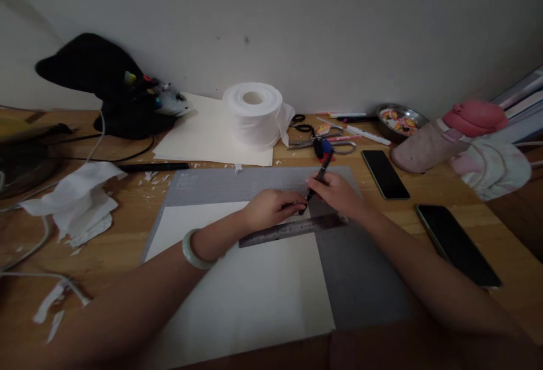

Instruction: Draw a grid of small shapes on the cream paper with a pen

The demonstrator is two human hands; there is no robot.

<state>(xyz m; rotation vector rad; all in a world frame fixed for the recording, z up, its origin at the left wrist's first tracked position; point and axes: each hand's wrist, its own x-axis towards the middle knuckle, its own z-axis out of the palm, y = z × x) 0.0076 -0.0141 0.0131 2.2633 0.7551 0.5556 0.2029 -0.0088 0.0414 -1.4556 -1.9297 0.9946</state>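
My right hand is closed around a slim black pen that leans with its upper end away from me. At the pen's lower end, the fingertips of my left hand pinch together; a small dark tip shows there. A pale bangle circles my left wrist. Just below both hands lies a dark metal ruler, set across a large white sheet of paper. Under the sheet is a grey mat, which shows to the right and along the far side.
A paper roll stands on white sheets behind the mat. Scissors, pens and a metal bowl are farther right. Two phones and a pink-lidded bottle lie at right. Crumpled tissue, scraps and cables lie left.
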